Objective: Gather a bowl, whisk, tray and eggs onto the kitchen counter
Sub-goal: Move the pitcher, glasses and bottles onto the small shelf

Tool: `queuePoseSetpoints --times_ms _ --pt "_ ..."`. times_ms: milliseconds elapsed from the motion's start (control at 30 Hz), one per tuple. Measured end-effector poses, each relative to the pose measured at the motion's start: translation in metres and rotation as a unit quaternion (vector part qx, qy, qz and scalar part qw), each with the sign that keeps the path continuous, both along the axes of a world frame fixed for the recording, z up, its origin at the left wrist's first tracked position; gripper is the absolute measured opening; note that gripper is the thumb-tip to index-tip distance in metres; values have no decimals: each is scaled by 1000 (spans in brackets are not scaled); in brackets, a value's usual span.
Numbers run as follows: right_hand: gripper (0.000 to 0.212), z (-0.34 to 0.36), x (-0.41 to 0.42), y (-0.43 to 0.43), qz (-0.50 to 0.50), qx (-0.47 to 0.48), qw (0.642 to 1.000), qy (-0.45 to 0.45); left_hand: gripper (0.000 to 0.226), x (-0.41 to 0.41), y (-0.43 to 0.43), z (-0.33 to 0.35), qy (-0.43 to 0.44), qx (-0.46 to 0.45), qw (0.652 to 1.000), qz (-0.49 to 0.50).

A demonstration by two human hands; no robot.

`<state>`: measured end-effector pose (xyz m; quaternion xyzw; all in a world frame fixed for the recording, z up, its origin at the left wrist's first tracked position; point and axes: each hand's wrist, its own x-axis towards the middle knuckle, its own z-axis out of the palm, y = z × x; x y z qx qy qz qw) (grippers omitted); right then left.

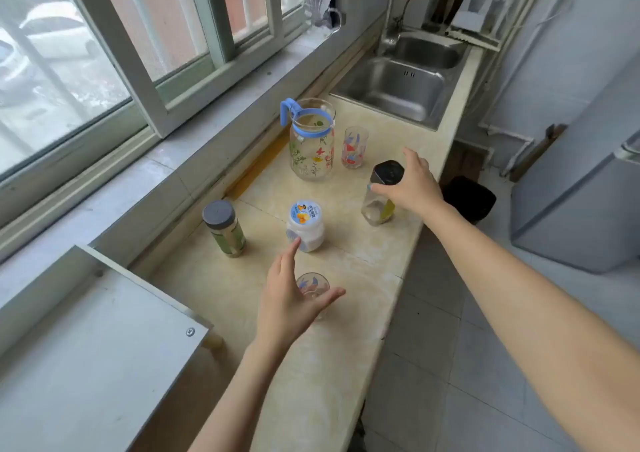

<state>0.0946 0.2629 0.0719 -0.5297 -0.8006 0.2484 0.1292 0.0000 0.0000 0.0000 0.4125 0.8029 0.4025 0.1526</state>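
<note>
Left hand: fingers spread over small blue-patterned glass, nearside of floral glass pitcher.
Right hand: fingers spread at black-lidded clear jar, right of pitcher.
Bowl, whisk, tray, eggs: not in view.
Handling: eggs likely fragile; cradle in palm.

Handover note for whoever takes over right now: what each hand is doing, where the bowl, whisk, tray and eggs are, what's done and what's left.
Left hand: open, fingers spread over the small glass near the front of the counter, not gripping it.
Right hand: open at the black-lidded jar, thumb against its side.
Job's things: no bowl, whisk, tray or eggs in view.
Also on the counter: pitcher, tall glass, white jar, grey-lidded jar.
Done: nothing gathered yet.
Left: fetch all four, probably after making room.
</note>
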Motion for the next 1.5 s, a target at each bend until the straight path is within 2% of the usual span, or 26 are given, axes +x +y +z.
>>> queuePoseSetpoints --times_ms 133,233,400,533,700,1000,1267,1367,1500 --pt "109 -22 -13 9 1 -36 998 -47 117 3 1 -19 -75 -51 996 6" --pt "96 -36 -18 15 -19 -1 999 -47 115 4 1 -36 -90 -67 994 8" --pt "67 -41 -20 19 -35 36 998 -28 96 8 1 -51 -100 -74 992 9" --pt "63 -40 -21 18 -42 32 998 -26 74 8 1 -52 -102 -74 992 29" --pt "64 -23 -14 4 -31 43 999 -13 67 5 0 -43 -102 -74 991 33" --pt "65 79 7 -56 82 120 989 42 65 -11 -14 46 -53 32 997 48" --pt "67 163 -19 -134 184 104 970 120 62 -39 -74 127 -10 99 990 101" --pt "68 178 -46 -166 238 77 956 155 61 -55 -112 146 15 101 986 133" --pt "70 184 -85 -204 302 79 938 151 65 -82 -161 155 34 94 980 173"
